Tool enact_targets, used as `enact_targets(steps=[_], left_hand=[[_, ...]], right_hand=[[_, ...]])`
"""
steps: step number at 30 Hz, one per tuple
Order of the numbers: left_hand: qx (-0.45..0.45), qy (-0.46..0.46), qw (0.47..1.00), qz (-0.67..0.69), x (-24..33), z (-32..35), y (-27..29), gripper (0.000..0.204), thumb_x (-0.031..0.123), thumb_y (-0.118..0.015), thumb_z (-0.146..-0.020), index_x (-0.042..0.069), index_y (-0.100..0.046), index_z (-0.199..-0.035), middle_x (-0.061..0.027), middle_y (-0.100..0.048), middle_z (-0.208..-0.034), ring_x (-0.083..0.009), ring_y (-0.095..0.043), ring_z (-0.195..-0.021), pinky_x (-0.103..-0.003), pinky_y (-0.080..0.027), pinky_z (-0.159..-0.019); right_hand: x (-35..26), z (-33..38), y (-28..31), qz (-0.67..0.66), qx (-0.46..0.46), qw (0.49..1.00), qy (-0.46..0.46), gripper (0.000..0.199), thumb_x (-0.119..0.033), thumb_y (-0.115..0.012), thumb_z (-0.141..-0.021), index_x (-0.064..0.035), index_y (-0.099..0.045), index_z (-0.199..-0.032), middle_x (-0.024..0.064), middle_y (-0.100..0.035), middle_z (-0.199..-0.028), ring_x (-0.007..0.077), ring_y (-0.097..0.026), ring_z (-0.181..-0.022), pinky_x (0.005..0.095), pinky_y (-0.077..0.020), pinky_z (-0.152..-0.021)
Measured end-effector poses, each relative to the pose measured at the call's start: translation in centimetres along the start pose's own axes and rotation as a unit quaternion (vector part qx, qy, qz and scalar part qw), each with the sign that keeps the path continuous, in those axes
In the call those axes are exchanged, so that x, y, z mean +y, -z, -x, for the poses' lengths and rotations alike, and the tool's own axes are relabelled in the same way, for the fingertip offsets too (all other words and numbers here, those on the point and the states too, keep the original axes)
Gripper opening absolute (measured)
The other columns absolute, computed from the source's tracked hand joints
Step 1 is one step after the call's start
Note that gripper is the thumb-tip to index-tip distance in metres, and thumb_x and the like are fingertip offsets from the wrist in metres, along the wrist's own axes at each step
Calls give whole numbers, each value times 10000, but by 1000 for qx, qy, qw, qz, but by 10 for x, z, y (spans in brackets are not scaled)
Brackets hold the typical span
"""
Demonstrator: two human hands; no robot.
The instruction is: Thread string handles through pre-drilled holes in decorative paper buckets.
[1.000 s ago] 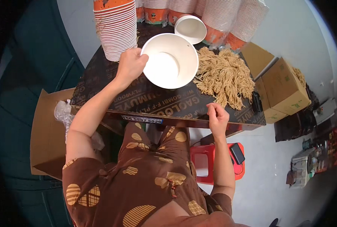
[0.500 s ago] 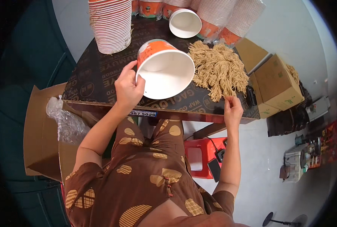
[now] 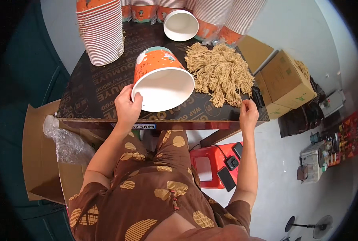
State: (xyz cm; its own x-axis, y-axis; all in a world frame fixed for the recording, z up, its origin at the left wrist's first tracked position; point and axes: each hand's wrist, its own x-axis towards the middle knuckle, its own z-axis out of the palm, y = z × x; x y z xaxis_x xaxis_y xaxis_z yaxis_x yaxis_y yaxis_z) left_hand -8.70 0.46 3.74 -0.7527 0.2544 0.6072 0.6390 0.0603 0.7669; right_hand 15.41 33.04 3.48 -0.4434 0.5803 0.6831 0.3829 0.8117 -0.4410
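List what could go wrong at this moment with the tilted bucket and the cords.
The left hand holds the tilted paper bucket by its rim only, near the table edge, so it could slip off. The right hand touches the cord pile at the edge; loose strands might be dragged off.

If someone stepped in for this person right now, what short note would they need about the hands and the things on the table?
Left hand: grips the rim of the orange paper bucket, which is tipped on its side, white inside facing the person.
Right hand: at the front edge of the dark table, fingertips touching the near strands of the tan string pile; no clear grip.
Nearby: a tall stack of buckets at back left, one white-lined bucket lying at the back.
Done: one bucket pulled from the rest.
Left: no string is on the bucket yet.
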Motion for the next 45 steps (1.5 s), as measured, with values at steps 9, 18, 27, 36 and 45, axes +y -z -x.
enact_targets(steps=[9,18,27,36,45], left_hand=[[-5,74,997,29,-11,2,-2,209,74,-564,-825,-93,-650,-916,-146,-660,-818,-197,-644,-717,-319,-494,-684],[10,54,998,10,-10,4,-3,187,88,-571,-821,-87,-634,-838,-150,-633,-730,-207,-630,-647,-333,-480,-627],[11,57,998,12,-7,5,-5,187,88,-571,-821,-90,-627,-817,-155,-632,-714,-197,-630,-632,-331,-476,-608],[8,52,999,4,-6,4,-4,178,80,-572,-826,-91,-625,-823,-155,-634,-707,-184,-623,-621,-327,-476,-602],[12,63,998,9,-9,6,-6,189,92,-576,-831,-90,-626,-823,-162,-631,-705,-191,-625,-621,-330,-473,-600]], right_hand=[[29,-30,-1,94,-8,995,21,41,-65,-624,-861,-51,-640,-897,131,-576,-804,330,-591,-780,427,-473,-681],[25,-59,-24,120,-64,988,78,159,-36,-622,-836,-73,-646,-989,162,-554,-968,355,-581,-906,439,-492,-752],[43,-65,-33,166,-60,980,90,68,-62,-609,-858,-22,-609,-912,181,-549,-933,365,-573,-897,449,-483,-753],[35,-53,-15,56,-53,994,82,39,-52,-597,-867,-19,-594,-888,180,-548,-924,382,-568,-857,450,-470,-732],[24,-68,-33,-55,-25,998,11,90,-71,-631,-850,2,-668,-889,191,-627,-803,349,-611,-799,409,-483,-710]])
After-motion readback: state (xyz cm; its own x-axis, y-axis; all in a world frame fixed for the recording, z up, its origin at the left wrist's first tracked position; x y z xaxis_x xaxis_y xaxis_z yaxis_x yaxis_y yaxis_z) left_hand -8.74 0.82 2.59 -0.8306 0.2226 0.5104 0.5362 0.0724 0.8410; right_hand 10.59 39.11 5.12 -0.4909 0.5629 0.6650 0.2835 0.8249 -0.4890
